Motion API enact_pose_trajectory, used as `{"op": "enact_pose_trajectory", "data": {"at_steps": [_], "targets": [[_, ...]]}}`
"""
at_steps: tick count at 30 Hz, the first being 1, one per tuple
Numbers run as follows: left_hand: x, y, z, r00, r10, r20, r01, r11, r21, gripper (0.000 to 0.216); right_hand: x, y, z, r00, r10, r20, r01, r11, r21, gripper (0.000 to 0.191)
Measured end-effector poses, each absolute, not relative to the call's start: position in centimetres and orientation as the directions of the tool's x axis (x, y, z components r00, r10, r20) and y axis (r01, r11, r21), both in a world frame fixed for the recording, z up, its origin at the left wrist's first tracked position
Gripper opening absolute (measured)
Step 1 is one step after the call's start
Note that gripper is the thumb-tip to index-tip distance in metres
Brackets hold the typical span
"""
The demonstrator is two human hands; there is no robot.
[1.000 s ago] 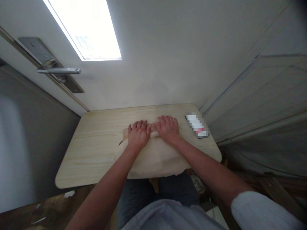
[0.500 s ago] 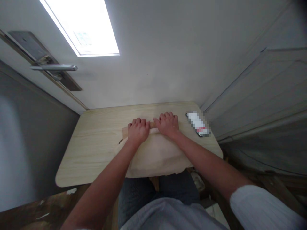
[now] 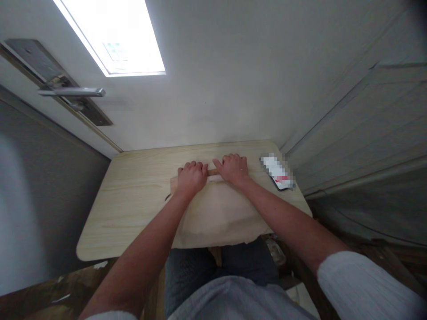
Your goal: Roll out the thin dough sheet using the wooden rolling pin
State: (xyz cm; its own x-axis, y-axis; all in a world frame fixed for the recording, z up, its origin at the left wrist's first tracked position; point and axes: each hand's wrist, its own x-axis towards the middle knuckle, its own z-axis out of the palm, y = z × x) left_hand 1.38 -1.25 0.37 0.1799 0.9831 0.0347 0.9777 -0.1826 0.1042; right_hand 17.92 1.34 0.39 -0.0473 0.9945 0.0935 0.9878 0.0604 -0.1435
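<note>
A beige sheet, which looks like cloth (image 3: 222, 213), lies on the pale wooden table (image 3: 123, 200) and hangs a little over its near edge. Along its far side runs a tan strip (image 3: 212, 172), visible between my hands; a lighter tan end pokes out at the left. My left hand (image 3: 192, 178) is closed over the left part of this far edge, fingers curled down. On the right part, my right hand (image 3: 233, 168) curls its fingers over the same edge, its thumb pointing toward the left hand. What lies beneath both sets of fingers is hidden.
A phone (image 3: 277, 173), partly blurred out, rests on the table to the right of my right hand. Behind the table stands a white door (image 3: 213, 98) with a metal handle (image 3: 71, 92) and a bright window. Grey walls flank both sides.
My right thumb has lifted slightly away from the tan strip. Both hands stay at the far edge of the cloth, and the view has shifted a little.
</note>
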Motion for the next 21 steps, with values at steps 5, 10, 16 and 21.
{"op": "enact_pose_trajectory", "data": {"at_steps": [5, 10, 16, 21], "targets": [[1.4, 0.1, 0.7, 0.173, 0.985, -0.03, 0.974, -0.166, 0.155, 0.062, 17.8, 2.7, 0.5, -0.035, 0.999, 0.039, 0.99, 0.04, -0.135, 0.068], [1.3, 1.8, 0.5, 0.138, 0.988, -0.073, 0.98, -0.125, 0.152, 0.073, 17.7, 3.9, 0.5, -0.033, 0.999, 0.032, 0.991, 0.037, -0.131, 0.064], [1.3, 2.2, 0.5, 0.146, 0.988, 0.039, 0.979, -0.15, 0.134, 0.071, 18.0, 4.8, 0.3, -0.031, 0.995, 0.09, 0.982, 0.048, -0.185, 0.054], [1.2, -0.9, 1.0, 0.274, 0.946, 0.173, 0.941, -0.301, 0.156, 0.053, 19.1, 2.0, 0.0, -0.14, 0.961, 0.24, 0.951, 0.197, -0.236, 0.04]]}}
